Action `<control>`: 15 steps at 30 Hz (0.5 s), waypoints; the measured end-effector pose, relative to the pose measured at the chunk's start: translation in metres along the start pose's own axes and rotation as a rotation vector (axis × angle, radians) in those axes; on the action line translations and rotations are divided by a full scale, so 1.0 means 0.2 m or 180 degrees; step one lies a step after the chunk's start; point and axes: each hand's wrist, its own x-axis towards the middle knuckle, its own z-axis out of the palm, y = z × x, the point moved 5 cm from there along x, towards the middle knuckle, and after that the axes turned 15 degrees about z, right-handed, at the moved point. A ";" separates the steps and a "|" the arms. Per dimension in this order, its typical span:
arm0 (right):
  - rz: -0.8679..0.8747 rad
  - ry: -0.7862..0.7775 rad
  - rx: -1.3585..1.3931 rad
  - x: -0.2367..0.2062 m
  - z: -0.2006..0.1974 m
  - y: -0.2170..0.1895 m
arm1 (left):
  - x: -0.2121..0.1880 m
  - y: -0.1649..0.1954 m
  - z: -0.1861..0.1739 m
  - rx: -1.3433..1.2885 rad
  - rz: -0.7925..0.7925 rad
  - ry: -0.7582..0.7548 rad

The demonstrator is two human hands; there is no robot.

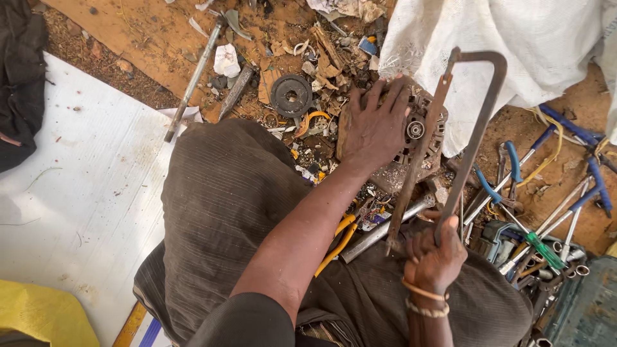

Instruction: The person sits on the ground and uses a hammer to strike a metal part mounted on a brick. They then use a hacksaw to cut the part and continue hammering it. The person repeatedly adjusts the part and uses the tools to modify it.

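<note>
Gripping a rusty hacksaw (469, 128) in the right hand (434, 254), left hand (376, 125) flat, steadying a seemingly heavy, rigid motor housing (421, 138).

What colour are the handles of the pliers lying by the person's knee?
Yellow, clearest in the head view: the yellow-handled pliers lie on the brown trousers.

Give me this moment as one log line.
left hand: presses on metal motor part | right hand: grips hacksaw | blade: across part
</note>
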 end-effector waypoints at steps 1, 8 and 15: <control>0.0126 -0.0039 0.0171 -0.03 -0.01 0.00 | 0.01 -0.01 0.02 0.0055 0.0009 -0.0081; -0.0069 0.0105 -0.0062 0.39 0.14 -0.16 | 0.09 -0.04 0.03 0.0049 0.0099 0.0107; 0.0051 0.0645 -0.0378 0.05 0.16 -0.12 | 0.06 -0.02 0.02 0.0122 0.0056 -0.0156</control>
